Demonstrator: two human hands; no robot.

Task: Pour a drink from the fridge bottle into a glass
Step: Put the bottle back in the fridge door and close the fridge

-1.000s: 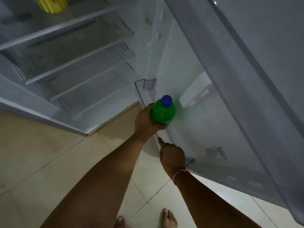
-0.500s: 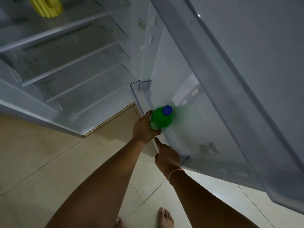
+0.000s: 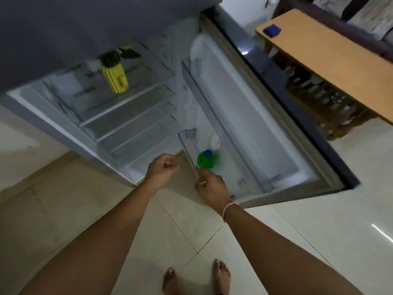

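The green bottle [image 3: 205, 160] (blue cap) stands in the fridge door's lowest bin [image 3: 189, 145]. The left hand [image 3: 162, 170], loosely curled, holds nothing; the right hand [image 3: 212, 187] touches the bin's near rim beside the bottle, its grip unclear.

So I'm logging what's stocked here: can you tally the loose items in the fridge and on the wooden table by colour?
Green: 1, the bottle in the lower door bin
Yellow: 1, the pineapple-shaped item on the top shelf
Blue: 1, the small item on the table
Total: 3
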